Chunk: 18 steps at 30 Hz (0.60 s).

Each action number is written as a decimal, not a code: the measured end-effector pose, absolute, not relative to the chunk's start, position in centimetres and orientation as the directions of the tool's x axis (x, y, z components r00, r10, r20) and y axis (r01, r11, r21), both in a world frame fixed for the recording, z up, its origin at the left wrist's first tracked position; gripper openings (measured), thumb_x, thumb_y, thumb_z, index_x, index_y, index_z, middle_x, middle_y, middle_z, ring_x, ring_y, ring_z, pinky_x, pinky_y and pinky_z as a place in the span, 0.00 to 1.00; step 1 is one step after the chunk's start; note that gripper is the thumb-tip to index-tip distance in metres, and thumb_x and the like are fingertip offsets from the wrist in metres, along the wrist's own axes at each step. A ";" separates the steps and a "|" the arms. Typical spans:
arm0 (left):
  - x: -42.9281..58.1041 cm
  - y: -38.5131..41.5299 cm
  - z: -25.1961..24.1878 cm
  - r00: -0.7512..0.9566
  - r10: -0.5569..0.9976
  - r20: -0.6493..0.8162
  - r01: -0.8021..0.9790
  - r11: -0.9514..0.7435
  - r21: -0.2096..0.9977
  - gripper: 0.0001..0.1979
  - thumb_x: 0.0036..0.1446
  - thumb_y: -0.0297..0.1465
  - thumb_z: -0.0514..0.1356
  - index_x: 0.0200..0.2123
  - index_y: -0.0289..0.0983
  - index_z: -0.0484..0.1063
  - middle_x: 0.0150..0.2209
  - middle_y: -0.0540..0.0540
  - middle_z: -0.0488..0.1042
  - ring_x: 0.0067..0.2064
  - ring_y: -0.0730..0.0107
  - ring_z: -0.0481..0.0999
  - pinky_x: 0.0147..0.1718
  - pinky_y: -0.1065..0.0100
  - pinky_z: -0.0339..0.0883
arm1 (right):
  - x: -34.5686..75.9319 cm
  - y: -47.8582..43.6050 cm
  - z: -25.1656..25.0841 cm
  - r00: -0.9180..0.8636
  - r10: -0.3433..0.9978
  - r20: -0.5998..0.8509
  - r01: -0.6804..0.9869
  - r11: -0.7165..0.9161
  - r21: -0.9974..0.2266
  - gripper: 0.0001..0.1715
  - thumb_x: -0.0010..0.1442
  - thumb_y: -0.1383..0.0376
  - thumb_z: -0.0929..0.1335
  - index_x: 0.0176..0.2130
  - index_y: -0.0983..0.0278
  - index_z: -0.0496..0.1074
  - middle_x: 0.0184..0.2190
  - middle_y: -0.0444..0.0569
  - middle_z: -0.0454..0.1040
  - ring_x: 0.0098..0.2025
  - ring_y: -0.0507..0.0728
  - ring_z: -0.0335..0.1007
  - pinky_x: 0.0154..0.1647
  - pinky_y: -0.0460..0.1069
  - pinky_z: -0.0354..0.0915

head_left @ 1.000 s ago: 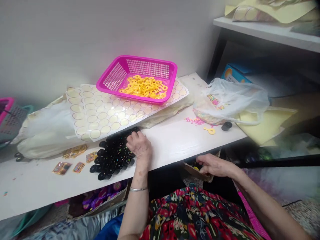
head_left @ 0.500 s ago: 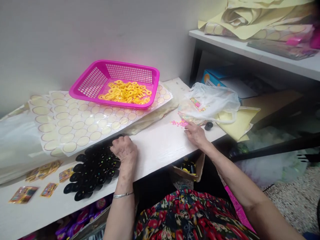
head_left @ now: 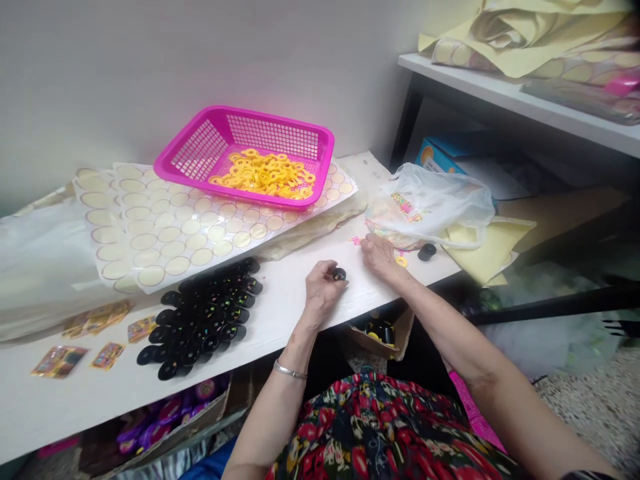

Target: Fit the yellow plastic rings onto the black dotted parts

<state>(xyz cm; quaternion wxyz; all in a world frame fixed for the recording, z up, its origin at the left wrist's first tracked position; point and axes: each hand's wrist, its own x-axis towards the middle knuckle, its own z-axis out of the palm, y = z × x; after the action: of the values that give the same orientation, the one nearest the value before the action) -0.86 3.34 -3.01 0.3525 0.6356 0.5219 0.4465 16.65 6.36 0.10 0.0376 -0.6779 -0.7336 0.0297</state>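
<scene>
My left hand (head_left: pixel 321 290) is closed round a small black round container (head_left: pixel 339 274), its round end turned up. My right hand (head_left: pixel 381 257) rests on the table with its fingers curled together beside small pink beads (head_left: pixel 355 241); what its fingertips hold, if anything, is hidden. Close by its wrist lie a yellow ring piece (head_left: pixel 401 261) and a single black container (head_left: pixel 427 252). To the left, many similar black containers (head_left: pixel 205 327) stand packed in rows, with coloured bits showing in some.
Behind, a pink basket (head_left: pixel 170 160) of yellow ring pieces sits on sheets of round stickers (head_left: pixel 165 233). A white plastic bag (head_left: pixel 440 200) of beads is at the right. Small printed packets (head_left: pixel 60 361) lie at left. An open carton (head_left: pixel 403 333) sits below the table edge.
My left hand has left the rows of black containers and come right, now with one container in it. My right hand stays by the beads, and the yellow ring piece shows beside it.
</scene>
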 end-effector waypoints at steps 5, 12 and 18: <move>-0.3 3.2 -3.4 0.049 0.983 0.178 0.222 -0.184 0.958 0.19 0.34 0.27 0.67 0.35 0.36 0.72 0.33 0.50 0.70 0.31 0.75 0.67 0.30 0.71 0.63 | 15.9 4.0 0.2 -0.175 0.984 -0.020 0.971 0.169 -0.169 0.13 0.60 0.70 0.58 0.39 0.66 0.69 0.38 0.54 0.69 0.37 0.56 0.64 0.30 0.48 0.51; -0.2 3.1 -3.9 0.055 0.981 0.184 0.139 -0.190 0.972 0.19 0.35 0.28 0.67 0.36 0.36 0.72 0.34 0.50 0.70 0.30 0.76 0.67 0.31 0.72 0.64 | 17.5 1.9 -1.1 -0.182 0.983 0.013 0.864 0.166 -0.475 0.06 0.56 0.66 0.63 0.35 0.64 0.69 0.33 0.47 0.68 0.36 0.54 0.64 0.36 0.47 0.56; 0.0 3.3 -3.7 0.086 0.973 0.214 0.135 -0.225 0.965 0.18 0.35 0.27 0.66 0.35 0.36 0.71 0.33 0.50 0.69 0.30 0.77 0.66 0.30 0.72 0.64 | 17.5 2.2 -1.3 -0.147 0.988 0.040 0.848 0.147 -0.510 0.08 0.57 0.65 0.63 0.34 0.64 0.70 0.31 0.47 0.67 0.35 0.54 0.63 0.36 0.47 0.56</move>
<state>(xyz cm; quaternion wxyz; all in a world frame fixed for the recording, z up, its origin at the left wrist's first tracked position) 0.04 3.34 -3.68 0.4214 0.6045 0.4584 0.4969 17.52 2.19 -1.32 0.1872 -0.6255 -0.7338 0.1878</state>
